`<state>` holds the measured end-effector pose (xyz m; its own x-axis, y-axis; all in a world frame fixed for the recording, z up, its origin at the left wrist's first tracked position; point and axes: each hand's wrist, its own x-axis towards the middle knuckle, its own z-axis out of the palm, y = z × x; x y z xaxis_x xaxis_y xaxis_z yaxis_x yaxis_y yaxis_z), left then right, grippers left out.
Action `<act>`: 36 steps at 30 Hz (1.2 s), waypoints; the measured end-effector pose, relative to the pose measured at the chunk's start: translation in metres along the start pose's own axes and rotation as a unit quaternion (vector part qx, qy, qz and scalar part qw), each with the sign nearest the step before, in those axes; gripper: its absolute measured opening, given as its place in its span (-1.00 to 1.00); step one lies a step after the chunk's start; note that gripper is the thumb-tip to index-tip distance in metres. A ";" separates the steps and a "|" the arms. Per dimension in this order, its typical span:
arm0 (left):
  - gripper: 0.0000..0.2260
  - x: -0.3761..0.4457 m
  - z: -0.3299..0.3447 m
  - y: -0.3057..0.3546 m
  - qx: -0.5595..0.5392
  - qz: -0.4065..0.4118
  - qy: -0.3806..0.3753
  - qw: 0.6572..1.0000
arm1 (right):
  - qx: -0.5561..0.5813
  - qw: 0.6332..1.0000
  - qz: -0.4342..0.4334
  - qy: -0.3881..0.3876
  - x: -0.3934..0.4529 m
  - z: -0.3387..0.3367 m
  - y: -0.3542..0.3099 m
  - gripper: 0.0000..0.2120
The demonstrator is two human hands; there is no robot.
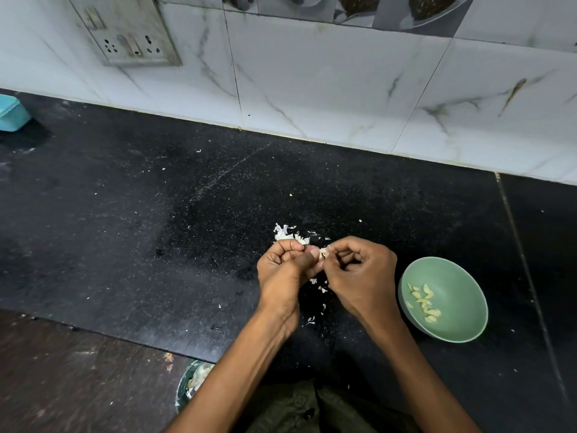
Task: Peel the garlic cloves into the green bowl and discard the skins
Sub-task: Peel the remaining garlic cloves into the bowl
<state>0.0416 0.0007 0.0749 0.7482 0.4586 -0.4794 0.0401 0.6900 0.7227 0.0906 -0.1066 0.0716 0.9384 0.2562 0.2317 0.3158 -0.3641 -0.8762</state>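
Two hands are peeling garlic over a black counter.
The left hand (282, 267) and right hand (359, 270) are both pinching one garlic clove (323, 252) between them, above scattered skins (288, 233); peeled cloves (424, 303) are lying in the green bowl (459, 276) just right.

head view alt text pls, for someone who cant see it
Two hands, left and right, pinch a garlic clove above a black counter strewn with skins. A green bowl of peeled cloves sits to the right.
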 end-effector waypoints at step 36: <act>-0.91 -0.004 -0.003 -0.001 0.087 -0.013 -0.019 0.996 | -0.080 0.988 -0.066 -0.115 0.003 0.002 0.012 -0.80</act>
<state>0.0372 0.0000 0.0748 0.7703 0.4172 -0.4823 0.1715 0.5929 0.7868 0.0971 -0.1086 0.0617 0.8369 0.5009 0.2206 0.4682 -0.4464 -0.7626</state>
